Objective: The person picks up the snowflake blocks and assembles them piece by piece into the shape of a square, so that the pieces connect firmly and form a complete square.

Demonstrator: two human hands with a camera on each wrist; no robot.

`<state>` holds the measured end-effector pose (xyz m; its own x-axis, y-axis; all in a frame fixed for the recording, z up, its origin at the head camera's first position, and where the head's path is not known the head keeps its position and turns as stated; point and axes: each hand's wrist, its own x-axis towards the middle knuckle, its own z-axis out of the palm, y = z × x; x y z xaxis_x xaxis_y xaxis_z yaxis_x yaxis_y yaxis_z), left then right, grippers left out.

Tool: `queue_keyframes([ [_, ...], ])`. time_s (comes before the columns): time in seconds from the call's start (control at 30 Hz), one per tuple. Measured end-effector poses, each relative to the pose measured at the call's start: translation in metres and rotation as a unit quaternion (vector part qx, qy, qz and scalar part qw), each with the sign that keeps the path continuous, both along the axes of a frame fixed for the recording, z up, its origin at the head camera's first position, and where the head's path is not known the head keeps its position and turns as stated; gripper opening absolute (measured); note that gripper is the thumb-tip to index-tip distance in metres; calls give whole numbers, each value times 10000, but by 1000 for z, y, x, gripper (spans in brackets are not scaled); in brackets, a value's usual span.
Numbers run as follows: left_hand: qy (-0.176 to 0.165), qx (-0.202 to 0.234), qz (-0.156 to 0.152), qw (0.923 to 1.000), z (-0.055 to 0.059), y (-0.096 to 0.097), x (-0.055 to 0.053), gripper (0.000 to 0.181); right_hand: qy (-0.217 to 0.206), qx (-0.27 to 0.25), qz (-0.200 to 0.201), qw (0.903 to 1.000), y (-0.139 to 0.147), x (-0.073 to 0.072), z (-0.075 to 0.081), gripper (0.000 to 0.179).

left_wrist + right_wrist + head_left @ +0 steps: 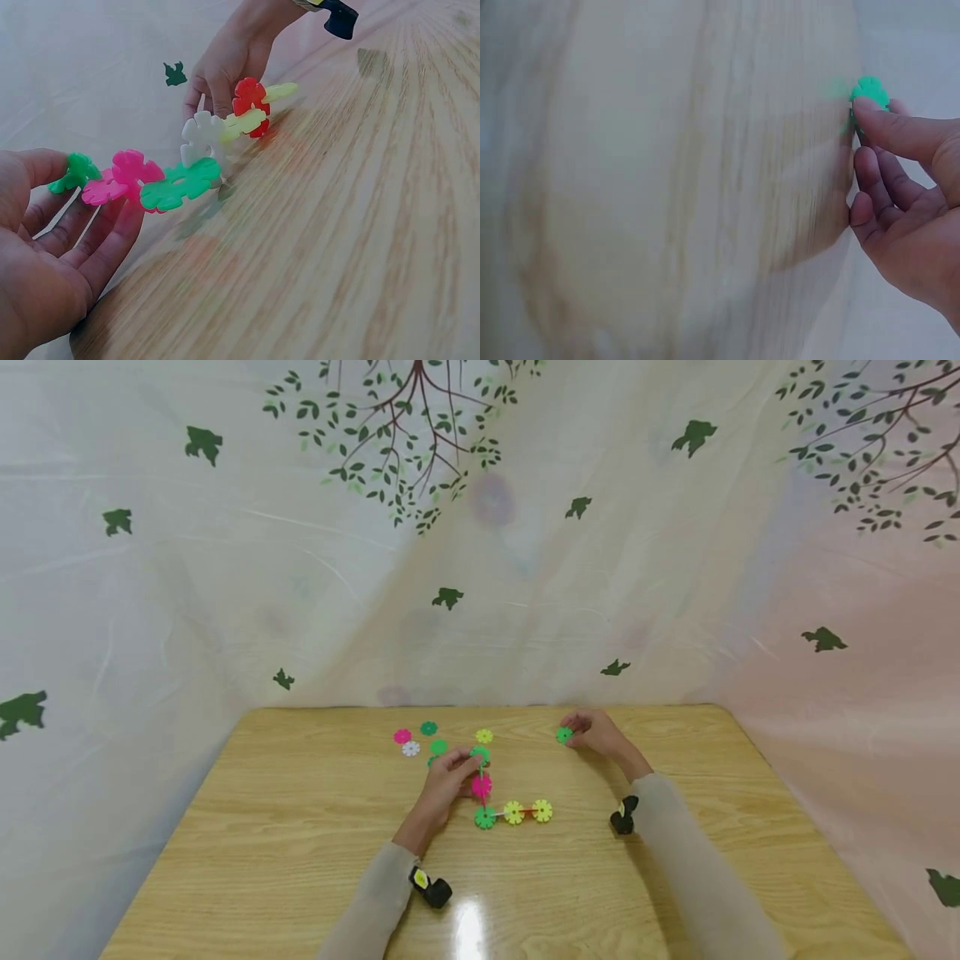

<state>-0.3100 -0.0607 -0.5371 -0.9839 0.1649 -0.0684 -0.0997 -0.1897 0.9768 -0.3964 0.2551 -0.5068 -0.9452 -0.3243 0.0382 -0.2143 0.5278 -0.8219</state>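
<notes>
My left hand (pixel 448 781) grips one end of a chain of interlocked flower-shaped plastic discs. In the left wrist view the thumb pinches the chain's green end disc (pixel 73 172), and the fingers lie under the pink discs (pixel 129 174). From there the chain bends at another green disc (pixel 485 817) and runs right through a white disc (pixel 202 139) to yellow discs (pixel 513 812) with a red disc (pixel 251 105) between them. Off to the right, near the table's far edge, my right hand (pixel 596 732) pinches a single green disc (pixel 870 94) between thumb and fingers.
Loose discs lie beyond the left hand: a pink one (pixel 402 737), a white one (pixel 411 749), a dark green one (pixel 428 727), a green one (pixel 438 747) and a yellow one (pixel 484 737). The wooden table (pixel 285 827) ends at a printed cloth backdrop (pixel 360 635).
</notes>
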Motion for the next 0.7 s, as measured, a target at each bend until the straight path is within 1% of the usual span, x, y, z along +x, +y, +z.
queue_keyframes([
  [0.1,1,-23,24,10000,0,0,0,30,-157,-202,-12,9997,-2,0,-1,29],
  [0.27,94,-3,-70,9999,0,-1,0,30,-466,-555,-101,9973,-10,3,-2,31],
  [0.37,109,37,-107,9999,-1,-2,1,29,-577,-763,4,9954,-18,7,-1,35],
  [0.5,107,74,-97,9999,-1,-2,1,28,-419,-959,226,9943,-34,13,3,36],
  [0.57,107,67,-87,9999,-1,-2,2,29,-345,-1065,247,9934,-43,18,5,35],
  [0.7,95,59,-10,9999,-1,-2,2,27,-385,-1376,295,9893,-63,26,10,31],
])
